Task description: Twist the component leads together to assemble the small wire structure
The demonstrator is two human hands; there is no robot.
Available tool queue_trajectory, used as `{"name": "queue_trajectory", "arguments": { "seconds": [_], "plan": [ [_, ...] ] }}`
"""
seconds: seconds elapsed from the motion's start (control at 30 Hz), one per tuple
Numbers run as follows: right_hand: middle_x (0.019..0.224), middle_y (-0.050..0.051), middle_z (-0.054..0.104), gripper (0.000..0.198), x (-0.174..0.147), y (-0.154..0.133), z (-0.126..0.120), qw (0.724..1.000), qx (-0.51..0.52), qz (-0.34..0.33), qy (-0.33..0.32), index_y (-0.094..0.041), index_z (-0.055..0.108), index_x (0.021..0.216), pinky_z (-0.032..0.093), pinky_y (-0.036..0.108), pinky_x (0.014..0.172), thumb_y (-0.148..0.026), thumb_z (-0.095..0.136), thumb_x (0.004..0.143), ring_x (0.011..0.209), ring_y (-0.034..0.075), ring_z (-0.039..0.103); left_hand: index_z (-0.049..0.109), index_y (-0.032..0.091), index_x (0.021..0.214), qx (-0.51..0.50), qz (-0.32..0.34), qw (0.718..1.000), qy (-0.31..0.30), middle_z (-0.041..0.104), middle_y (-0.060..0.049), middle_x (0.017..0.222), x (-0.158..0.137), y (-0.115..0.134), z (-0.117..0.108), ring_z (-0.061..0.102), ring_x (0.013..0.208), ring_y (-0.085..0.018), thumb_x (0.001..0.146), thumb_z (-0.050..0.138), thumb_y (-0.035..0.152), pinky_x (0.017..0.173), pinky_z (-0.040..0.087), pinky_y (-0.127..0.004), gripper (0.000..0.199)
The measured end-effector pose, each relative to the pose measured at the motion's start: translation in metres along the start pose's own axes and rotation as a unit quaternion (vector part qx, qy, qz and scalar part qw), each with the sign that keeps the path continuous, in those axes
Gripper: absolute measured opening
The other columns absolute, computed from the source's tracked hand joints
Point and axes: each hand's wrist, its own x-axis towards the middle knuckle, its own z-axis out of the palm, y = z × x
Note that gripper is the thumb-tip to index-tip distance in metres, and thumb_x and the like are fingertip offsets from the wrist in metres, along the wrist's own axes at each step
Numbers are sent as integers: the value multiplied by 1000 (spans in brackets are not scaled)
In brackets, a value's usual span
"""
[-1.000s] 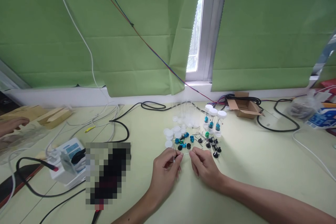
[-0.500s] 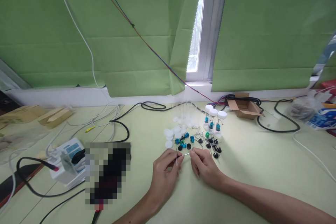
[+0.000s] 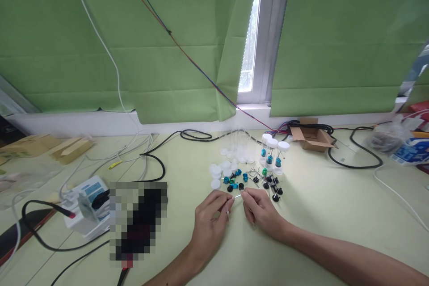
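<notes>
My left hand (image 3: 214, 214) is closed in a pinch on a thin metal rod (image 3: 237, 196). The rod's other end runs into the fingertips of my right hand (image 3: 259, 208), also closed in a pinch. A second slender metal length (image 3: 228, 208) with a small tip crosses my left fingers; whether it joins the rod I cannot tell. Just beyond my hands lie black round-based parts (image 3: 275, 197), blue parts (image 3: 245, 178), a green part (image 3: 264, 172) and loose metal pins. White round caps (image 3: 216, 184) are grouped behind my left hand.
Three clear tubes with white caps (image 3: 283, 146) stand upright behind the parts, blue pieces inside. More clear tubes (image 3: 239, 145) are left of them. An open cardboard box (image 3: 311, 137) sits at the back. Cables and a white power strip (image 3: 87, 208) occupy the left side.
The slender metal length at my left fingers has turned, its tip shifting slightly right. The rod between my hands tilts a little more. Both hands stay almost in place.
</notes>
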Motion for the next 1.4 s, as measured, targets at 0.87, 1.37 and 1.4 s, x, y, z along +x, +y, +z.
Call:
{"name": "queue_trajectory", "arguments": {
  "seconds": [0.87, 1.37, 1.4],
  "plan": [
    [37, -7, 40, 50, 3, 4, 5, 999, 6, 9, 48, -22, 40, 53, 33, 25, 44, -48, 44, 96, 34, 10, 38, 66, 17, 80, -104, -145, 984, 22, 57, 1, 63, 11, -4, 1, 52, 51, -12, 84, 62, 38, 49, 44, -23, 21],
    [40, -6, 41, 48, 2, 4, 5, 999, 8, 13, 42, -21, 42, 56, 33, 24, 44, -47, 42, 97, 36, 9, 38, 65, 16, 77, -146, -171, 974, 19, 57, 1, 59, 14, -6, 2, 51, 49, -12, 81, 65, 40, 46, 42, -21, 25],
    [40, -6, 42, 48, 1, 4, 5, 999, 11, 13, 42, -21, 42, 56, 33, 24, 43, -47, 43, 97, 35, 9, 38, 65, 16, 77, -149, -171, 974, 18, 57, 1, 59, 15, -6, 2, 51, 49, -12, 81, 65, 41, 45, 42, -22, 25]
  ]
}}
